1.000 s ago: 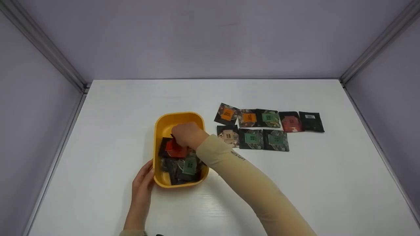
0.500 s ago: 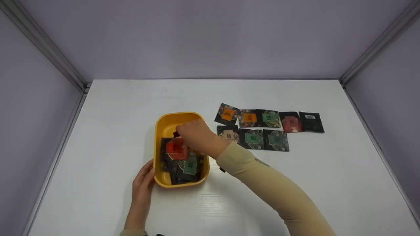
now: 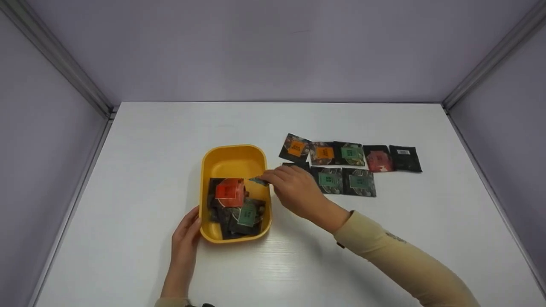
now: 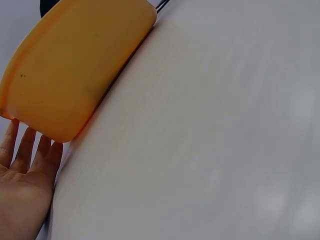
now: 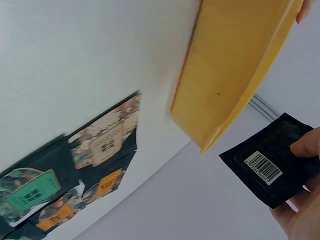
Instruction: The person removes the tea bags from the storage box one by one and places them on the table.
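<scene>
A big white table (image 3: 140, 140) holds everything. On it sits a yellow tub (image 3: 232, 155) with a pile of small packets (image 3: 233, 204) inside; a red one (image 3: 229, 192) lies on top of the pile. To the right of the tub, more packets lie flat on the table in two rows (image 3: 349, 164).

The left hand (image 3: 186, 232) rests flat against the near left corner of the tub, with its fingers straight and touching the wall. The left wrist view shows those fingers (image 4: 30, 150) pressed on the tub's side.

The right hand (image 3: 294, 189) is just beside the tub's right rim. It pinches one little packet (image 3: 258, 181) between thumb and fingers. This packet is up in the air over the right rim. In the right wrist view it is black with a white barcode (image 5: 272, 162).
</scene>
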Action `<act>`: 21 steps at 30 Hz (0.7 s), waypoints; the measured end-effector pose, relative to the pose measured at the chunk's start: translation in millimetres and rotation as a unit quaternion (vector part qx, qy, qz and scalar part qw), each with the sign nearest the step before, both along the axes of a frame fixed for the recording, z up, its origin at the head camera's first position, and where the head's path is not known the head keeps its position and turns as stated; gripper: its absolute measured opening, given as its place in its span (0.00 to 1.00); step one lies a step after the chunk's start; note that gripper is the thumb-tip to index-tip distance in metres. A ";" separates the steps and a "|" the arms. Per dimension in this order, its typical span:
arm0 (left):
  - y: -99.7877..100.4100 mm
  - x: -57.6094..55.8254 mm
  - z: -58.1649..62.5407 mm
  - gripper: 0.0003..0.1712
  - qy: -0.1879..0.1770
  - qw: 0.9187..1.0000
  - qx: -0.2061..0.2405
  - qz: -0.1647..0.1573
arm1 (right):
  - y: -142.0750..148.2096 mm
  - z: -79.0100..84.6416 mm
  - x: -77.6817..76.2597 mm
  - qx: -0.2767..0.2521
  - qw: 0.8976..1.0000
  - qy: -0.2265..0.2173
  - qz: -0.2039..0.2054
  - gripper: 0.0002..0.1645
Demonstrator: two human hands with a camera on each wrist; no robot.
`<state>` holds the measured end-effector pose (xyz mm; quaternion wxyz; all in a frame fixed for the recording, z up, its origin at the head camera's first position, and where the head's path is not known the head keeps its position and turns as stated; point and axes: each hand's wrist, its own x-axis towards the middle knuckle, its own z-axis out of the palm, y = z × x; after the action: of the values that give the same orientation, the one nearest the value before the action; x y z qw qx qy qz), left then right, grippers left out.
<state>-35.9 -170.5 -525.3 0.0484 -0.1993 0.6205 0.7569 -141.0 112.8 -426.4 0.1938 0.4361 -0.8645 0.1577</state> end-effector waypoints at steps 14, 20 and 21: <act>0.2 0.2 -1.3 0.29 0.012 1.000 0.013 0.006 | 122.3 -34.4 4.6 0.001 0.997 0.061 -0.045 0.22; -0.2 -0.3 -1.0 0.31 0.004 1.000 0.008 0.004 | 166.6 -41.8 3.7 0.007 0.994 0.069 -0.087 0.23; -0.2 0.0 -1.0 0.30 0.003 1.000 0.009 0.006 | 173.0 -42.4 3.8 0.008 0.993 0.068 -0.094 0.23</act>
<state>-35.9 -170.7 -526.3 0.0441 -0.2004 0.6129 0.7631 -137.2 285.8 -468.9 0.2626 0.3643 -0.8877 0.1014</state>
